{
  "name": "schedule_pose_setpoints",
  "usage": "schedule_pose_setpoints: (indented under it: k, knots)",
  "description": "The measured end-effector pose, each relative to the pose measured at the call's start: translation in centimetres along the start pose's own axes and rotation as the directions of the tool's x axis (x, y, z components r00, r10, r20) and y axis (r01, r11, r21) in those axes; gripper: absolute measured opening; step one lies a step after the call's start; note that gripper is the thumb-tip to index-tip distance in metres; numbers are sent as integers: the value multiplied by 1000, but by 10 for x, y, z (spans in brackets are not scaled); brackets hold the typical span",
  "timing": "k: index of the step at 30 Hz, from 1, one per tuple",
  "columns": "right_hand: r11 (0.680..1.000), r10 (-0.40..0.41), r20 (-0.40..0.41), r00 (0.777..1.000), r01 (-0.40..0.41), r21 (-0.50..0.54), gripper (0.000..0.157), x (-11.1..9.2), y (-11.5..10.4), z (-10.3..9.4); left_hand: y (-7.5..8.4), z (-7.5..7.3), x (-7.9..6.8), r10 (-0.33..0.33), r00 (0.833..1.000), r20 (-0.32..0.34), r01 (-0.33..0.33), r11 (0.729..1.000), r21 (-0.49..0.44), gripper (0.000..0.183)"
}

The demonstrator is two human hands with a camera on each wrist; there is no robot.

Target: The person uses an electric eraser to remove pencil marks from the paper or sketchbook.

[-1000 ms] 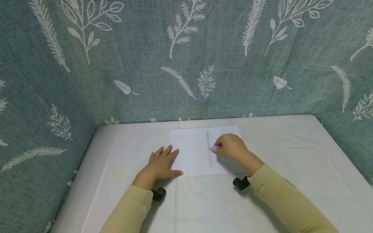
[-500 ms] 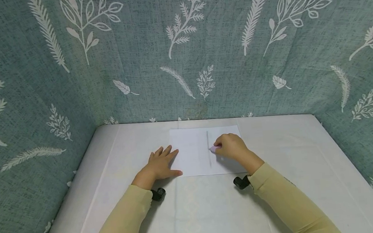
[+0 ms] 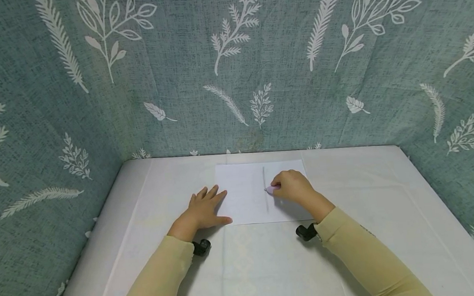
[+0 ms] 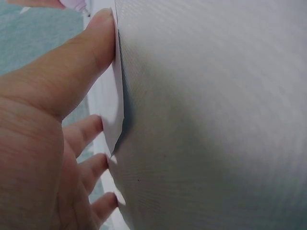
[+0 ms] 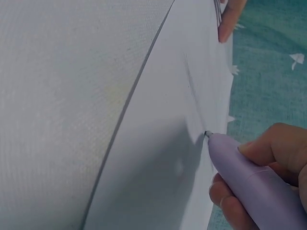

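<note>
A white sheet of paper (image 3: 243,194) lies on the table, with a thin grey line (image 3: 264,176) running across it from far to near. My right hand (image 3: 294,186) pinches a thick lilac pen (image 5: 249,177) between thumb and fingers. Its small metal tip meets the paper at the line, about halfway along. My left hand (image 3: 203,211) rests with spread fingers at the sheet's left edge. In the left wrist view, the left thumb (image 4: 91,48) touches the paper's edge, which lifts slightly off the cloth there.
A white cloth (image 3: 247,269) covers the table. Teal fabric (image 3: 184,124) with white leaf prints stands behind and on both sides. A small black wrist camera (image 3: 306,232) sits at the right cuff, another black camera (image 3: 202,247) at the left.
</note>
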State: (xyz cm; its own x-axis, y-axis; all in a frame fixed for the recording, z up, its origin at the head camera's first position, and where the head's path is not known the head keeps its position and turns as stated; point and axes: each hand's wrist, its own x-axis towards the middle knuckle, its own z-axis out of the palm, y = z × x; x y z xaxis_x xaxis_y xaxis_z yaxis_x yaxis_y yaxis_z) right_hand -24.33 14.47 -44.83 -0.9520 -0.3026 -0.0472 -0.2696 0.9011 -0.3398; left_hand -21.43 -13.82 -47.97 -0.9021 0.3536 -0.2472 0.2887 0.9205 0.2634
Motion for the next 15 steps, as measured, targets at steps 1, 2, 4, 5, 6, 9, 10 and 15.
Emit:
schedule_pose_setpoints:
  k: [1, 2, 4, 5, 6, 9, 10, 15]
  knots:
    - [1000, 4, -3, 1000, -4, 0, 21, 0, 0, 0, 0, 0, 0, -1, 1000, -1, 1, 1000, -1, 92]
    - [1000, 6, -5, 1000, -6, -1, 21, 0, 1, 0, 0, 0, 0, -2, 1000, -1, 2, 1000, 0, 92]
    - [1000, 18, -8, 1000, -18, 1, 21, 0, 1, 0, 0, 0, 0, -2, 1000, -1, 2, 1000, 2, 92]
    - [1000, 22, -11, 1000, -22, 0, 22, 0, 1, -1, 0, 0, 1, -2, 1000, -2, 2, 1000, 3, 92]
    - [1000, 24, -11, 1000, -24, -2, 22, 0, 1, -1, 0, 0, 1, -3, 1000, -2, 3, 1000, 5, 92]
    - [1000, 17, -10, 1000, -17, 1, 22, 0, 1, -1, 0, 1, 0, 0, 1000, -3, 0, 1000, 4, 92]
    - [1000, 9, -8, 1000, -9, 4, 22, 0, 0, -1, 0, 1, 1, 0, 1000, -3, 0, 1000, 3, 92]
    - [1000, -26, 2, 1000, 26, 16, 21, 0, -1, -1, -2, 1, 1, 5, 1000, -2, -5, 1000, -5, 92]
